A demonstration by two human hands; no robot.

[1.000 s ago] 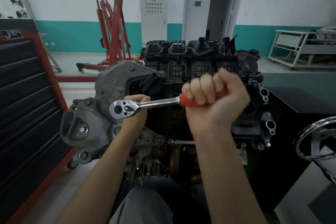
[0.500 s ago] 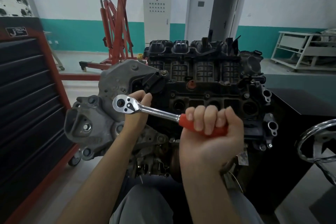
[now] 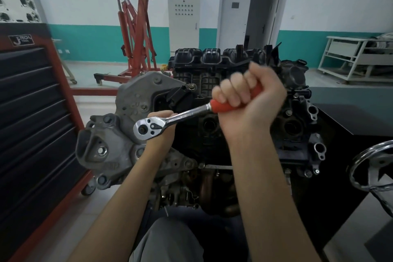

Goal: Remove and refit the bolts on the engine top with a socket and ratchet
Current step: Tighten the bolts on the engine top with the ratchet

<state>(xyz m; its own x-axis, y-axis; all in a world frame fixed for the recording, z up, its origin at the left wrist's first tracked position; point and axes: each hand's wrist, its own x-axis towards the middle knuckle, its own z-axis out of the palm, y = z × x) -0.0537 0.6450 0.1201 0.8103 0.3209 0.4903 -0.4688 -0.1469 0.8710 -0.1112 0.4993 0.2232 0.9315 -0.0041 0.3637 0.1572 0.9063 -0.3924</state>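
A chrome ratchet with a red handle lies across the top of a dark engine. My right hand grips the red handle in a fist, raised up and slightly blurred. My left hand sits under the ratchet head, fingers curled round whatever hangs below it. The socket and the bolt are hidden behind the head and my left hand. A grey cast bracket forms the engine's left end.
A black and red tool cabinet stands close on the left. A red engine hoist is behind it. A chrome handwheel juts in at the right edge. A white rack stands at the far right.
My right hand swung the red handle down towards me, then back up and away. The ratchet head and my left hand stayed in place.
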